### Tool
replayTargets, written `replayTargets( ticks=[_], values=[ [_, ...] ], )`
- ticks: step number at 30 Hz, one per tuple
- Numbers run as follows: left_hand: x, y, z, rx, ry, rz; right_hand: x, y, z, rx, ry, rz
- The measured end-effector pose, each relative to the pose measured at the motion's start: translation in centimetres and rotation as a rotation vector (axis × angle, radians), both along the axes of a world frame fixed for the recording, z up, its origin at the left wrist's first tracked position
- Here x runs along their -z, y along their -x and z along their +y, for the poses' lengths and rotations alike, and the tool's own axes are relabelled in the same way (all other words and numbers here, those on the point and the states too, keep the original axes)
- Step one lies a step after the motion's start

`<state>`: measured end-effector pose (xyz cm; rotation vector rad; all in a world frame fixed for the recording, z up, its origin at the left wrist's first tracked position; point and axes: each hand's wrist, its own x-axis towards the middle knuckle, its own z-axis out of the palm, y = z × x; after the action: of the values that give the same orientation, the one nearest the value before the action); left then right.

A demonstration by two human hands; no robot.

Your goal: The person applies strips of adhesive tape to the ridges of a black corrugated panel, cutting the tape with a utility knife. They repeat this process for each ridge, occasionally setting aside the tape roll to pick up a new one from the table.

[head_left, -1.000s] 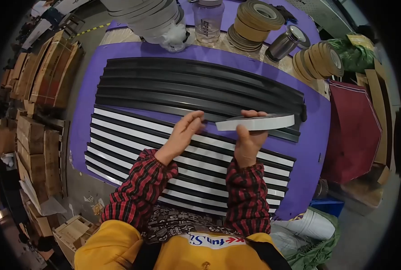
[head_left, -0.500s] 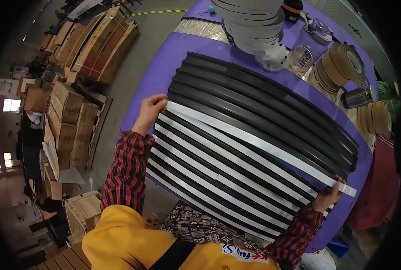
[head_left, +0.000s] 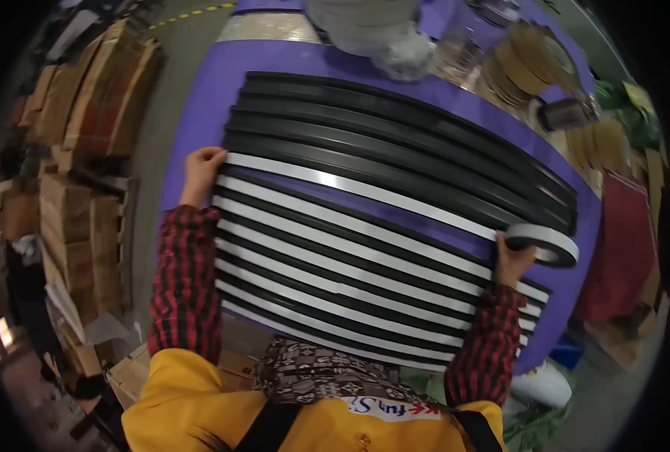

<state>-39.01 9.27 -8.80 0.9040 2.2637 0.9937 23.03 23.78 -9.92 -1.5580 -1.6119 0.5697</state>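
My left hand [head_left: 203, 172] pinches the left end of a white tape strip [head_left: 365, 190], which lies along a black profile strip. My right hand [head_left: 513, 260] holds the tape at its other end, beside the tape roll [head_left: 543, 244], which stands tilted at the right. Above the tape lie several bare black strips [head_left: 365, 113]. Below it, several black strips with white tape bands [head_left: 335, 282] lie side by side, a purple gap between them and the held tape.
The purple table [head_left: 199, 113] carries a stack of white rolls [head_left: 361, 22], brown tape rolls [head_left: 531, 64], a clear bottle [head_left: 455, 56] and a dark jar [head_left: 564, 114] at the back. Cardboard boxes [head_left: 68, 226] stand on the left; a dark red cloth [head_left: 617, 248] hangs at the right.
The view has shifted, so the table sits further left. My right hand has moved inward and up relative to the strips; the tape roll now shows beside it. The tape lies closer along the black strip.
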Motion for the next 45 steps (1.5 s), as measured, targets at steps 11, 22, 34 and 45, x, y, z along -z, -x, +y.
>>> replayTargets(
  ticks=[11, 22, 34, 45],
  values=[
    [4.1, 3.4, -1.0, -0.012, -0.035, -0.074, -1.6, 1.8, -0.3, 0.074, -0.138, -0.623],
    [-3.0, -30.6, 6.9, 0.494, -0.296, 0.401, -6.0, 1.6, -1.2, -0.145, -0.151, -0.361],
    [-2.8, -50.0, 10.8, 0.965, -0.255, 0.706, -7.8, -23.0, 5.2, 0.438, -0.126, 0.331],
    [-3.2, -50.3, 11.0, 0.997, -0.207, 0.752, -1.5, -25.2, 6.7, 0.269, -0.110, -0.717]
  ],
)
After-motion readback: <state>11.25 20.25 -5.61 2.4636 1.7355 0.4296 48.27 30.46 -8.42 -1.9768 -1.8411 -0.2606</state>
